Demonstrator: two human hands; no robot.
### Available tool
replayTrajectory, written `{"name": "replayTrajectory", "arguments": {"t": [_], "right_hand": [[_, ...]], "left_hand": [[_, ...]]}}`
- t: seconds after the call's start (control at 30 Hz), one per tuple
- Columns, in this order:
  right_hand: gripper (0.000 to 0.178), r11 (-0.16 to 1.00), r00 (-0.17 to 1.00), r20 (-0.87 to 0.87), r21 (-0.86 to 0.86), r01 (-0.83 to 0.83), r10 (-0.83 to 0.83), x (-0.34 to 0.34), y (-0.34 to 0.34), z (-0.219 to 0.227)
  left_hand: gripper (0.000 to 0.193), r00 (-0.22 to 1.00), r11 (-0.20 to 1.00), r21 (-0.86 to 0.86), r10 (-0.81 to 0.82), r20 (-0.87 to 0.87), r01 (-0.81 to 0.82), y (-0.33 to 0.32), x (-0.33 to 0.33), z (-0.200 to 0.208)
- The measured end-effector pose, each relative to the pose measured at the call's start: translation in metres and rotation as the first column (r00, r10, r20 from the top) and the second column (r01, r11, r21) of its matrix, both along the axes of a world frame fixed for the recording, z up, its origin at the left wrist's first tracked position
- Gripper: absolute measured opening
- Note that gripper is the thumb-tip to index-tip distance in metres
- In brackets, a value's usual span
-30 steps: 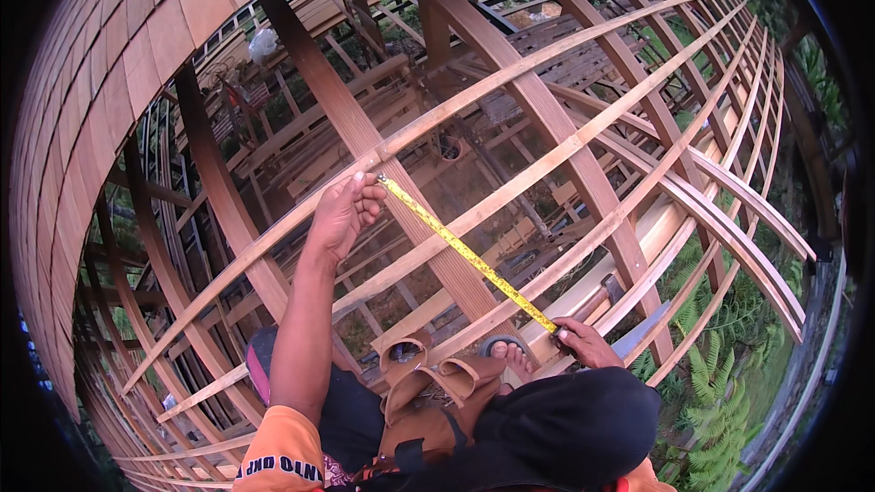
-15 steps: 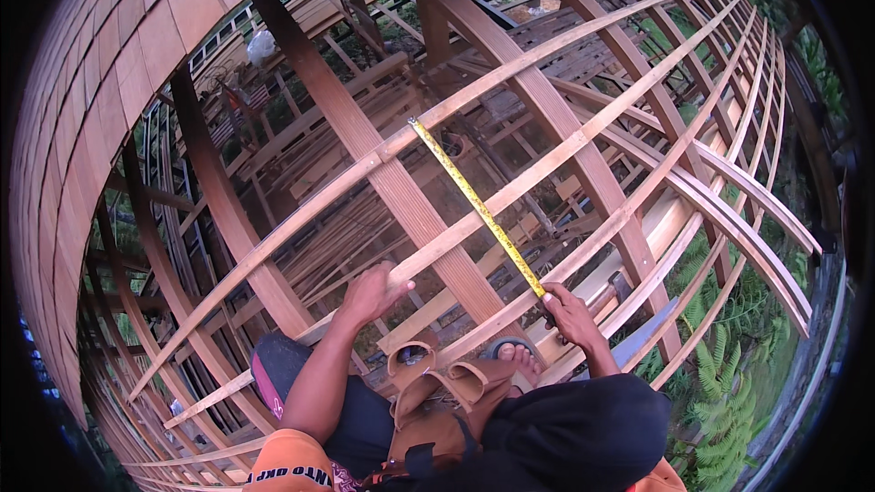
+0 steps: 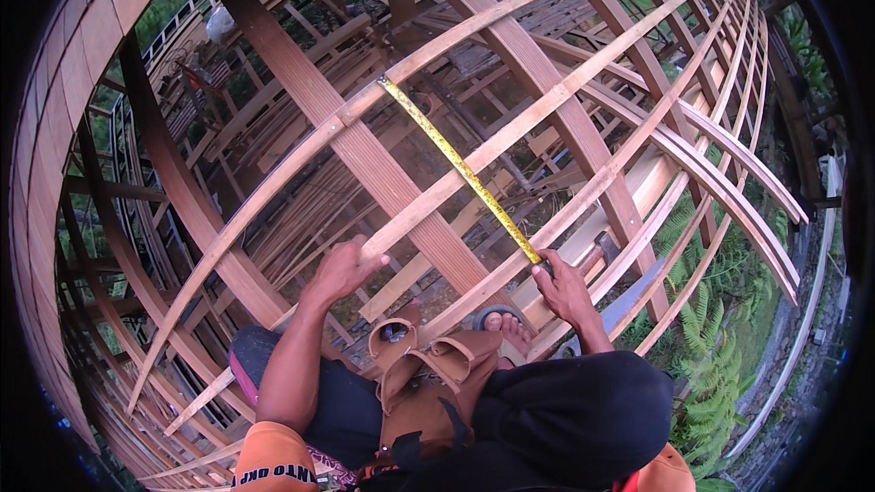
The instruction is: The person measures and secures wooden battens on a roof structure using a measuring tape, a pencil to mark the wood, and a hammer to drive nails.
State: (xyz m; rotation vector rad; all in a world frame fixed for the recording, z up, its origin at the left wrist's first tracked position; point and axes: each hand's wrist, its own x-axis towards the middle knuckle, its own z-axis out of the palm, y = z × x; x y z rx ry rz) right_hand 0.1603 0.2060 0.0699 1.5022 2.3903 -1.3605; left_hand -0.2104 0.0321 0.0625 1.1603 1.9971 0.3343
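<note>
Stretching diagonally across the middle of the frame, a yellow tape measure (image 3: 460,169) runs from a thin wooden slat (image 3: 474,32) in the upper centre down to the right hand (image 3: 563,287) in the lower centre-right. That hand is closed on the near end of the tape, fingers curled and pressing it down against another slat that slopes up to the right; whether a tape case sits under the palm cannot be told. The far tip of the tape lies on the upper slat, just where it crosses a wide wooden rib (image 3: 365,150).

The left hand (image 3: 342,269), left of centre, holds nothing. Its fingers are loosely spread and slightly bent, the fingertips resting on a slat (image 3: 437,196) that climbs toward the right, just beside the wide rib. It is well apart from the tape.

Low in the frame, between the two forearms, a brown leather tool pouch (image 3: 415,374) hangs at the person's waist, its pockets open upward. A bare foot (image 3: 510,328) shows just to its right, near the right wrist. Green ferns (image 3: 715,374) grow at the lower right, beyond the curved wooden frame.
</note>
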Motion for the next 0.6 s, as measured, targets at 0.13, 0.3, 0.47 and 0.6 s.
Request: {"name": "replayTrajectory", "arguments": {"t": [0.13,0.3,0.47,0.6], "right_hand": [[0.036,0.995,1.0,-0.01,0.095,-0.014,0.015,0.001,-0.004,-0.005],[0.038,0.988,1.0,0.024,0.151,-0.015,0.012,-0.002,-0.012,-0.007],[0.04,0.986,0.998,0.066,0.168,-0.009,-0.002,-0.002,-0.015,-0.007],[0.041,0.981,0.999,0.048,0.194,-0.01,0.001,0.0,-0.016,-0.01]], "left_hand": [[0.055,1.0,0.998,0.057,-0.012,0.004,0.011,0.001,0.0,0.001],[0.054,1.0,0.999,0.044,-0.009,-0.015,0.01,0.0,-0.001,-0.002],[0.057,1.0,1.0,-0.002,0.013,0.002,-0.013,0.005,0.004,0.008],[0.063,0.999,0.998,-0.058,0.024,-0.037,-0.026,0.008,0.009,0.014]]}}
